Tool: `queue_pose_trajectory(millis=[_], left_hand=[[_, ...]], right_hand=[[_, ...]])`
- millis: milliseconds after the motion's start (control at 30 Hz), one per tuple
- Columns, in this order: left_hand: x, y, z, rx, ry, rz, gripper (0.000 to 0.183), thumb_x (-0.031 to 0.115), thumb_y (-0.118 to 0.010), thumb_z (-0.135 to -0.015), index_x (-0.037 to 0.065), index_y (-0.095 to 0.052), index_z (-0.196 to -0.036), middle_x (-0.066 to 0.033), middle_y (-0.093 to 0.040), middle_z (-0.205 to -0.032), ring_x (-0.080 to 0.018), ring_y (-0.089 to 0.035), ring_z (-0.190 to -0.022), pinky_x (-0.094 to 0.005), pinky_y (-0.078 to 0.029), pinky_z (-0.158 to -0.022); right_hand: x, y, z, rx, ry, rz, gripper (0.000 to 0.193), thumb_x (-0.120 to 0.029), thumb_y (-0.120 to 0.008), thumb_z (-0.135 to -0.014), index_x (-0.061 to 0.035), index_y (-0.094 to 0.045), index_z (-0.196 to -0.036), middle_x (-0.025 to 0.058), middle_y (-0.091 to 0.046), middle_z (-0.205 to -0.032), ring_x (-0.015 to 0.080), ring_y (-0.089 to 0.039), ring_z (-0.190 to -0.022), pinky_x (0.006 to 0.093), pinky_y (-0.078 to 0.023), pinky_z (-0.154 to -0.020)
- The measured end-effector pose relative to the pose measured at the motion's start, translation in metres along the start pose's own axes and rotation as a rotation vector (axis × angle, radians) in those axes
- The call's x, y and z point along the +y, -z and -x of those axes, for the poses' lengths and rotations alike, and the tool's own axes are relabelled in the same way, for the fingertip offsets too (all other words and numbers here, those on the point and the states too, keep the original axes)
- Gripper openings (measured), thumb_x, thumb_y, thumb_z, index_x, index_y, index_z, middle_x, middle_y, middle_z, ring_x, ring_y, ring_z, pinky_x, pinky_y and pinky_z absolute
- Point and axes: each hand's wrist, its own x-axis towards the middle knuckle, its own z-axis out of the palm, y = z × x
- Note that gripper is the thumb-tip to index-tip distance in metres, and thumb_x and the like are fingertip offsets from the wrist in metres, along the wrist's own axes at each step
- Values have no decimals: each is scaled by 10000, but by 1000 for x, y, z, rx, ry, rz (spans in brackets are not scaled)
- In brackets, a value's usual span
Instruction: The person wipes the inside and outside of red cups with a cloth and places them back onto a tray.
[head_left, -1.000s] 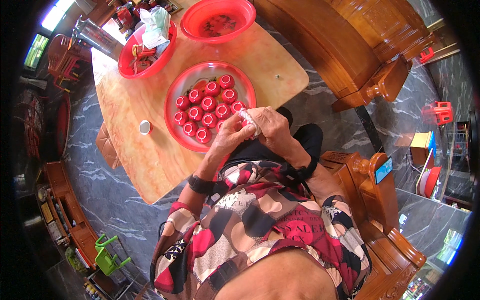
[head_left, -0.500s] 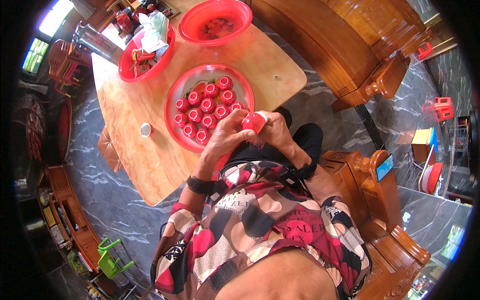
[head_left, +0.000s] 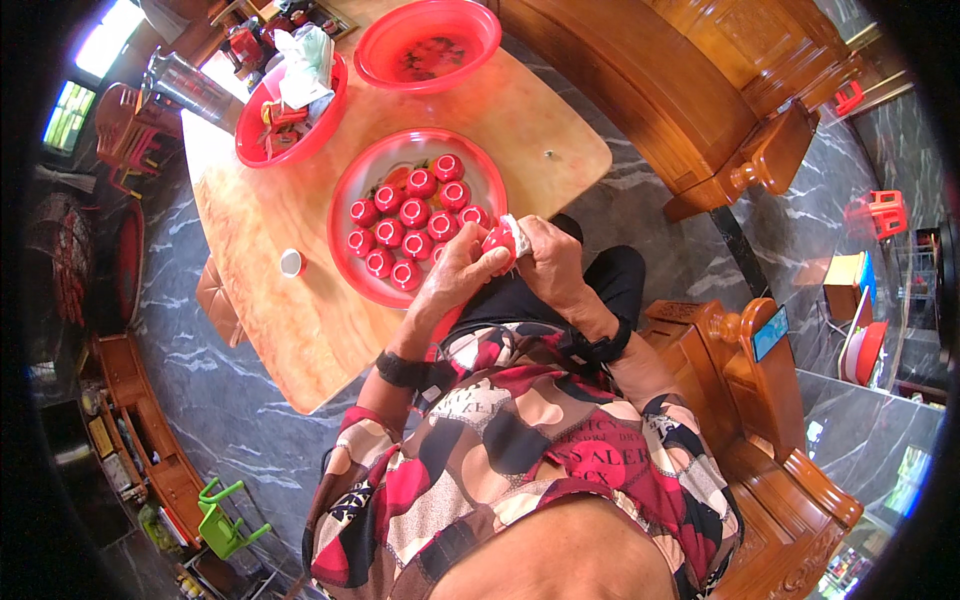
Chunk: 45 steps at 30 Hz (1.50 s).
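My left hand (head_left: pixel 460 268) is closed around a small red cup (head_left: pixel 496 241), near the right rim of a large round tray. My right hand (head_left: pixel 551 258) grips a white cloth (head_left: pixel 518 235) that is pressed against the cup's right side. Part of the cup and most of the cloth are hidden by my fingers. In the round red-rimmed tray (head_left: pixel 345 265), several matching red cups (head_left: pixel 413 211) stand upside down, close together. The tray's near right edge lies beneath my left hand.
A small white cup (head_left: pixel 291 263) stands on the marbled table (head_left: pixel 300 340) left of the tray. Beyond are a red basin (head_left: pixel 375 70) with water and a red tub (head_left: pixel 250 150) holding bags and wrappers. A wooden bench (head_left: pixel 640 90) runs along the far right.
The cup has tilted and turned in my left hand. My right hand has lifted slightly, and more of the white cloth shows at the cup's side.
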Motion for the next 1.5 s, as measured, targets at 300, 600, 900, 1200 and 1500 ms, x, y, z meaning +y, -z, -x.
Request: queue_pose_trajectory(millis=[300,600,900,1200,1500], left_hand=[[21,0,6,-90,102,193,272,270,-621,-912,34,-543,-1025,1,-595,-843,-62,-545,-750,-198,-428,-621],[12,7,8,-119,-52,232,398,206,-677,-869,34,-515,-1190,-37,-623,-1021,-123,-606,-920,-282,-491,-814],[15,4,3,-134,-152,195,501,119,-726,-822,-1,-473,-1238,-36,-604,-938,-92,-579,-857,-244,-492,-723],[24,-8,5,-113,-156,328,410,168,-722,-833,-2,-492,-1127,-43,-583,-918,-93,-578,-828,-236,-499,-705],[2,-7,0,5,-57,163,329,207,-697,-858,-4,-499,-1015,-34,-595,-824,-103,-593,-777,-255,-503,-676]], right_hand=[[-2,6,-10,111,371,176,259,-171,-632,-726,-27,-579,-934,115,-583,-796,325,-603,-755,401,-511,-636],[0,1,-9,26,228,-13,176,-182,-656,-750,-54,-588,-849,136,-586,-712,333,-607,-646,377,-509,-560],[13,-9,6,-278,-184,-898,262,-265,-610,-916,-14,-651,-975,5,-664,-828,63,-617,-718,246,-509,-597],[15,-10,8,-282,-477,-1122,315,-310,-569,-944,-13,-664,-991,-16,-656,-817,70,-601,-703,238,-502,-599],[4,-2,5,-101,-280,-385,250,-299,-656,-846,-52,-619,-864,78,-643,-725,214,-650,-648,314,-509,-574]])
